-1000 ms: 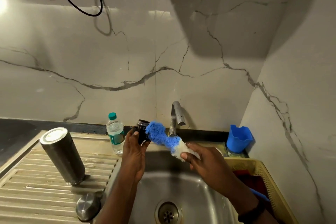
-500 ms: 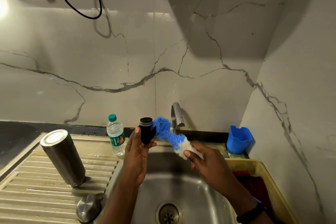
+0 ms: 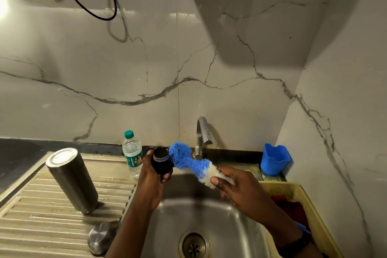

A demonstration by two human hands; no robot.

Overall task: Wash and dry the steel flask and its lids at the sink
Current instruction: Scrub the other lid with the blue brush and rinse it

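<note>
Over the sink basin (image 3: 211, 213), my left hand (image 3: 151, 180) grips a black inner lid (image 3: 161, 160) upright. My right hand (image 3: 238, 186) holds a blue and white bottle brush (image 3: 189, 162) by its white end, and the blue bristles press against the lid's right side. The steel flask (image 3: 72, 180) stands upside down on the ribbed drainboard (image 3: 41, 216) at the left. A steel outer cap (image 3: 100, 237) lies dome-up on the drainboard near the sink's left rim.
The tap (image 3: 202, 132) stands behind the sink with no water running. A small plastic water bottle (image 3: 132, 153) is at the back, a blue cup (image 3: 275, 159) at the right corner, and a yellow basket (image 3: 301, 216) with red cloth along the sink's right side.
My left hand has turned the black lid more upright and the brush has kept rubbing along its side. The flask and steel cap have not moved.
</note>
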